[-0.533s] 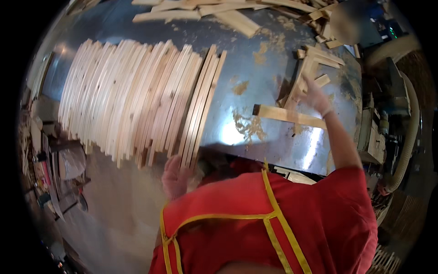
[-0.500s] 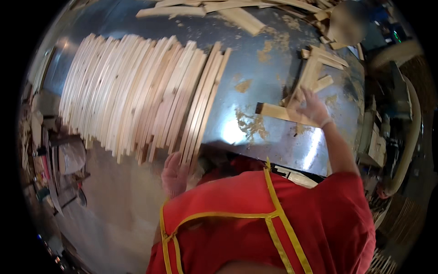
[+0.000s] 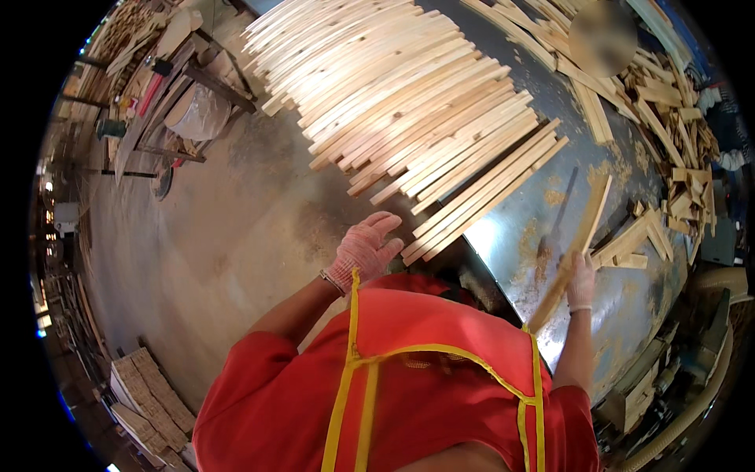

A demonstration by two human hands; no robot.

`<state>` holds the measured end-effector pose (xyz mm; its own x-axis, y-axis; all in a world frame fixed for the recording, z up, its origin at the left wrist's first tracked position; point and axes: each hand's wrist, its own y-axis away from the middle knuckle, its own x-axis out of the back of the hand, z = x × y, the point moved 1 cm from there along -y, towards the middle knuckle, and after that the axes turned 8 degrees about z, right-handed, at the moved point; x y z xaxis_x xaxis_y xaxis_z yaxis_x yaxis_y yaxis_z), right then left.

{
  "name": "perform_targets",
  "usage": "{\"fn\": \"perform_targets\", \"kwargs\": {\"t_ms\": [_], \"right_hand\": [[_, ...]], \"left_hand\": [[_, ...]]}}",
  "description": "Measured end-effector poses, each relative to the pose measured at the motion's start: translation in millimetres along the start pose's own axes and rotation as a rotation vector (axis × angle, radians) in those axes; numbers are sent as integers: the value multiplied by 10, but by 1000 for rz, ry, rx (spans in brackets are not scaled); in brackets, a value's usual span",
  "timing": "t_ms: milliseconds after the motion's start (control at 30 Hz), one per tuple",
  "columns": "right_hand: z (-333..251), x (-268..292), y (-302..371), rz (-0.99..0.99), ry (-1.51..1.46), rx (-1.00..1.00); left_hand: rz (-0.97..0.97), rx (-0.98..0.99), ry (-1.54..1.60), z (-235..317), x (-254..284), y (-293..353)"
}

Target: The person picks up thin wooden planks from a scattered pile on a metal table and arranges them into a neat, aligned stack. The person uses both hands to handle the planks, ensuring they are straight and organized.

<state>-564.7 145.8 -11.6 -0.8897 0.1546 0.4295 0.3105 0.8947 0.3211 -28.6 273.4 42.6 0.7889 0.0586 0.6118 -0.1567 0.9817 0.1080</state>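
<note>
In a pale work glove, my left hand (image 3: pixel 366 250) is open beside the near ends of a few wooden strips (image 3: pixel 489 193), its fingers and thumb apart and holding nothing. My right hand (image 3: pixel 580 285), also gloved, is closed around a wooden slat (image 3: pixel 588 224), which tilts up off the metal table (image 3: pixel 515 263). The slat's lower end reaches down close to my red apron. Just right of that hand lie several short wood pieces (image 3: pixel 629 240), some crossing each other. A wide row of pale strips (image 3: pixel 393 82) lies side by side beyond my left hand.
Loose offcuts (image 3: pixel 676 118) are heaped along the table's far right. Sawdust patches (image 3: pixel 602 173) dot the metal top. A stand with a bag (image 3: pixel 200 114) is on the floor at the upper left. A ridged hose (image 3: pixel 700 409) curves along the lower right.
The view has swung round, shifting the strips up and right. My right hand, earlier spread over the short pieces, now grips a raised slat. My left hand is now apart from the strip ends.
</note>
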Motion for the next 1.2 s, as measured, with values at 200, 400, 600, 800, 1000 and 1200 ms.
{"fn": "perform_targets", "kwargs": {"t_ms": [200, 400, 600, 800, 1000, 1200], "right_hand": [[-330, -1545, -235, 6, -99, -58], [-964, -2363, 392, -257, -244, -101], [-692, -2263, 509, -274, -297, -241], [-788, -2492, 571, -365, -488, -220], [-945, -2416, 578, -340, -405, -298], [-713, -2356, 471, -323, -456, -454]], "left_hand": [[142, 5, -13, -485, 234, 160], [179, 69, 18, -839, 306, 332], [381, 388, 382, -1243, 101, -57], [380, 679, 751, -1381, 88, -470], [313, 708, 730, -1344, -14, -446], [286, 726, 717, -1188, -75, -555]]}}
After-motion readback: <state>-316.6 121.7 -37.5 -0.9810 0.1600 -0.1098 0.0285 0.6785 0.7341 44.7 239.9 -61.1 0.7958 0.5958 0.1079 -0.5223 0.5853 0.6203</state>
